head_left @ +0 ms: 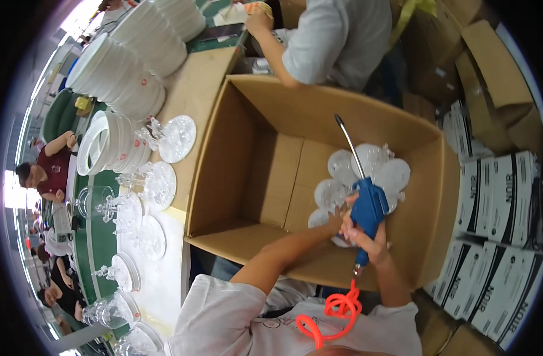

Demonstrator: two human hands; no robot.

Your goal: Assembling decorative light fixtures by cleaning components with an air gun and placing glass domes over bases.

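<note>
Cleaning is my step, I judge: my right hand (366,237) is clamped on the blue air gun (367,207), my left hand (338,215) grips the clear glass pieces (366,172) inside the cardboard box (248,172). Next calls for steady nozzle aim.

The air gun (367,209) is blue with a silver nozzle, its coiled hose (334,313) bright orange. The box (253,172) is plain brown cardboard. The discs (372,172) inside are clear. Stacked plates (135,53) are white.
</note>
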